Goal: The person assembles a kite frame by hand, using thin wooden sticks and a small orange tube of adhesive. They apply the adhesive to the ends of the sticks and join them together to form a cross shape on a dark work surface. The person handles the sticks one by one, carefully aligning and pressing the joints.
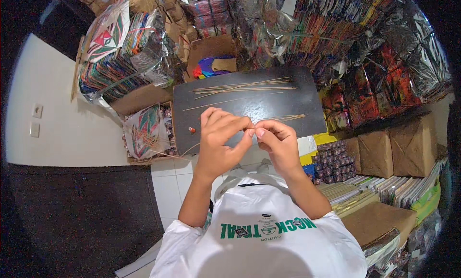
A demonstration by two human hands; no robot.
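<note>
Over the near edge of the black table [230, 101], my left hand [222, 139] and my right hand [280, 144] meet with thumbs and forefingers pinched. Whatever sits between the fingertips is too small and covered to make out. A thin pale stick [191, 149] shows left of my left hand; whether the hand holds it cannot be seen. Several thin bamboo-like sticks [245, 87] lie loosely crossed on the far part of the table. More thin sticks [283, 118] lie just beyond my right hand. A small red-and-white spool [191, 129] stands near the table's left edge.
At the left, a carton [173, 129] holds a printed sheet and loose sticks. Tied, plastic-wrapped stacks [129, 52] crowd the far side. An open cardboard box [211, 52] with colourful material stands behind the table. Brown parcels [413, 146] and small dark boxes [333, 162] are at right.
</note>
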